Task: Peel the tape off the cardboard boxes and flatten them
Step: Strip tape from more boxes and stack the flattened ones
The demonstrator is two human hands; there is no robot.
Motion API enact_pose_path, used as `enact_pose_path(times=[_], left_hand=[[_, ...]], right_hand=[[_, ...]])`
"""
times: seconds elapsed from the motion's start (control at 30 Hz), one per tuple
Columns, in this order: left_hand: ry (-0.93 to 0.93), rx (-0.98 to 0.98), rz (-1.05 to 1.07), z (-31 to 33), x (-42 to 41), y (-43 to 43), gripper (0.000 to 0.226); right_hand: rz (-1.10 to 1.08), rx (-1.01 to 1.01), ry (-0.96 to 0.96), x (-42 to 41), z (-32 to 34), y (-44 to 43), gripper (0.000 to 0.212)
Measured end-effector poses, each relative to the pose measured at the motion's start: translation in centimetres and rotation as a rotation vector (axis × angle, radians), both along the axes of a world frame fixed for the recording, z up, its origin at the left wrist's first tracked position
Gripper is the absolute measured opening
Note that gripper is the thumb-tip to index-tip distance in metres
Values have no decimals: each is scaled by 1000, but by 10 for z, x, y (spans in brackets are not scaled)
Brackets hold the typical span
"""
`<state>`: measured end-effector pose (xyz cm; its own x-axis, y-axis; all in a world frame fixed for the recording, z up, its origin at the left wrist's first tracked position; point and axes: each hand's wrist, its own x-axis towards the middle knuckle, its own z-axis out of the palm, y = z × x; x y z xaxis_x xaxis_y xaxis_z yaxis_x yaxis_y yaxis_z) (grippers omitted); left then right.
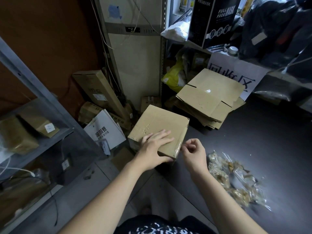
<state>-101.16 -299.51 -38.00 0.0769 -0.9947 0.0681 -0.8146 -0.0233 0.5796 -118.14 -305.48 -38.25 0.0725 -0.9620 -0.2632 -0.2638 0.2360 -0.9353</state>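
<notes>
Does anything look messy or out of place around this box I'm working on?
A loose heap of crumpled tape scraps lies strewn on the floor right of the box. Behind it, a long carton leans askew against the tall cabinet.

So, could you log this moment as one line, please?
left hand flat on box | right hand pinching tape | box unflattened

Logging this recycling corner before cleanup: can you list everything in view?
taped box: one, brown, floor centre.
tape: clear, on the box's near right edge.
flattened cardboard: one stack, brown, behind right.
peeled tape pile: one, clear-brownish, floor right.
paper bag: one, white, left of box.
long carton: one, brown, leaning back left.
mask box: one, black, upper right.
left hand: flat on box top.
right hand: pinches tape at box's edge.
</notes>
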Motion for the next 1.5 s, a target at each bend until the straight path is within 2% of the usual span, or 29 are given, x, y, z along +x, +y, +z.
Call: enact_pose_path(times=[0.17, 0.33, 0.47, 0.67, 0.93, 1.07, 1.3, 1.4, 1.5], left_hand=[[16, 25, 38, -1, -8, -5, 79], [13, 57, 94, 2, -19, -14, 77], [-9, 56, 99, 0, -21, -17, 76], [-5, 57, 93, -2, -19, -16, 75], [-31, 50, 126, -2, -22, -20, 75], [-43, 59, 133, -2, -24, -23, 74], [-57, 65, 143, -2, -26, -25, 73], [-31, 46, 172, 3, -24, -27, 72], [41, -37, 218, 18, -19, -31, 66]], right_hand=[[17, -43, 52, 3, 8, 1, 31], [40, -189, 24, -2, 37, 14, 17], [-31, -144, -10, -10, 42, 7, 21], [102, -187, 186, -17, 27, 8, 35], [97, -153, 195, -23, 28, 5, 17], [78, -116, 212, -35, 24, 5, 18], [242, -252, 454, -30, 15, 9, 13], [204, -283, 387, -26, 17, 3, 12], [171, -316, 223, -18, 33, -4, 12]])
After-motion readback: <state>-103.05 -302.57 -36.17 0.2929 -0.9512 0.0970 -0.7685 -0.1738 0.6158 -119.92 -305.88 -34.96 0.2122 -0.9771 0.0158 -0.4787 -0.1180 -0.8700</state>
